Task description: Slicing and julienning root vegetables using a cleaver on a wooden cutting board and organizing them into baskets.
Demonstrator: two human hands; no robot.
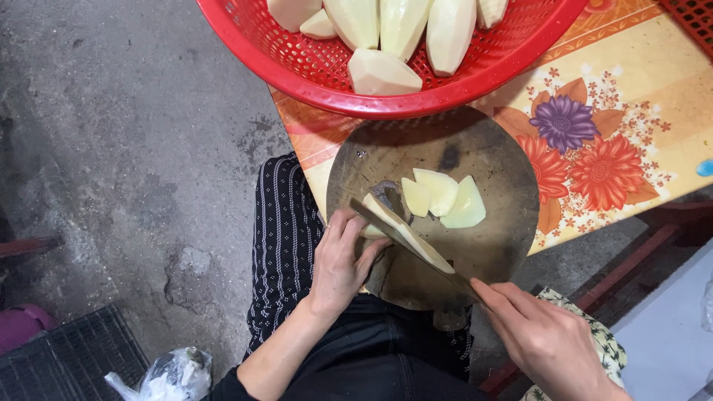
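My left hand [339,261] presses down on a peeled pale potato piece [401,232] on a round dark chopping board [490,186]. A knife [416,249] is gripped in my right hand [546,338], its blade lying across the potato piece beside my left fingers. Three cut slices [444,197] rest on the board just beyond the blade.
A red plastic basket [312,70] with several peeled potatoes overlaps the board's far edge. Both stand on a table with a flowered orange cloth [609,126]. Grey concrete floor [126,148] lies at left, with a plastic bag [167,375] and a dark mat [70,360].
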